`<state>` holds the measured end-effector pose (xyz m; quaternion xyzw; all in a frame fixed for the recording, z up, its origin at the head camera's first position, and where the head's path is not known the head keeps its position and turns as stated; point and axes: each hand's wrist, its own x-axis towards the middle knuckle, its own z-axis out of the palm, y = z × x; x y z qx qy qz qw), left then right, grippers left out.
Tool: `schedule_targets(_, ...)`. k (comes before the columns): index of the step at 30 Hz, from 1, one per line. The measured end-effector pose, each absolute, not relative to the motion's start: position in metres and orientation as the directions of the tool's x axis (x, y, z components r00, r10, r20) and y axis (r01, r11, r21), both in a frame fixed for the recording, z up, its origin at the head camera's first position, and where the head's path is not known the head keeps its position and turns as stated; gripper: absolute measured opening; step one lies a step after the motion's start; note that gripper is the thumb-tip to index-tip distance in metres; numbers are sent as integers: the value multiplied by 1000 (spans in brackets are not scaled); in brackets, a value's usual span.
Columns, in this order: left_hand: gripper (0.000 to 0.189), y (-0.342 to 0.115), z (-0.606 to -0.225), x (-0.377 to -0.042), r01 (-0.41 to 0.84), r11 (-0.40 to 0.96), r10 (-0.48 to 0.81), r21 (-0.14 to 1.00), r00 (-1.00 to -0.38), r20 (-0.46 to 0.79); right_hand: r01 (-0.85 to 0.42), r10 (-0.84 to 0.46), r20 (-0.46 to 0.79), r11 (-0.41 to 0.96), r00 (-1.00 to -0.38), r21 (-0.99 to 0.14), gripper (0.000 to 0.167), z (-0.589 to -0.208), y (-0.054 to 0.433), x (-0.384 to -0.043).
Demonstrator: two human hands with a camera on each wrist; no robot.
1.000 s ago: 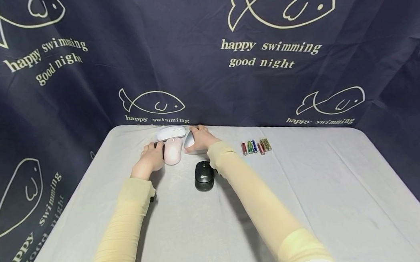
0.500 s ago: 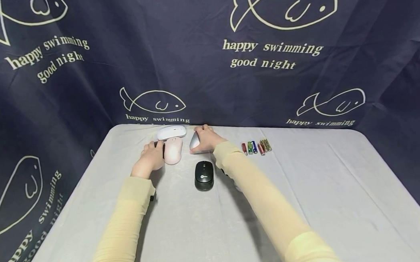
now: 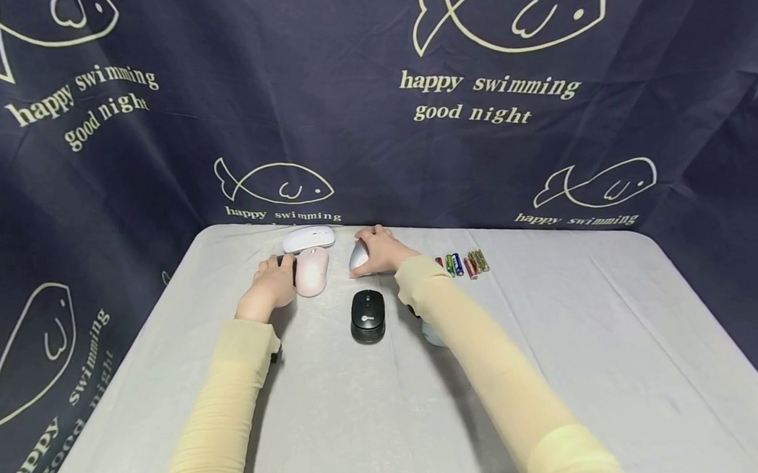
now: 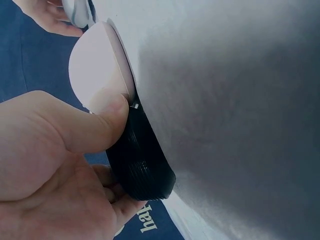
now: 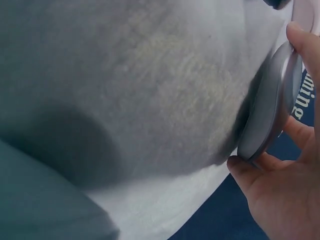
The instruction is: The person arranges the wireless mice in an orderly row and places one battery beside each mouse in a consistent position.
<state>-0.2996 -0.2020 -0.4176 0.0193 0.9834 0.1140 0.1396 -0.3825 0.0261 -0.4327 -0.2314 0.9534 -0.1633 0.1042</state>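
My left hand [image 3: 269, 284] grips a black computer mouse [image 4: 140, 160] by its sides, thumb on the near side in the left wrist view. Right beside it lies a pink mouse [image 3: 312, 272], and behind that a white mouse [image 3: 308, 238]. With thumb and fingers at its two ends, my right hand [image 3: 382, 250] holds a grey mouse [image 5: 270, 100], which looks tilted just off the cloth in the right wrist view. Between the forearms a second black mouse [image 3: 367, 316] lies on the table. In the head view the left hand covers most of the gripped black mouse.
Several batteries [image 3: 464, 264] lie in a group to the right of my right hand. A pale blue rounded thing [image 3: 433, 334] is partly hidden under the right forearm. The white-clothed table [image 3: 589, 368] ends at a dark blue fish-print curtain [image 3: 372, 121].
My right hand has moved to the right with the grey mouse, away from the pink mouse. The left hand stays where it was. More of the pale blue thing now shows beside the right forearm.
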Motion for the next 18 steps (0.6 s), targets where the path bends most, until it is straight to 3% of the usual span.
schedule_targets(18, 64, -201, -417, -301, -2, 972, 68, 234, -955, -288, -429, -487, -105, 837, -867, -339, 91, -399, 41, -371)
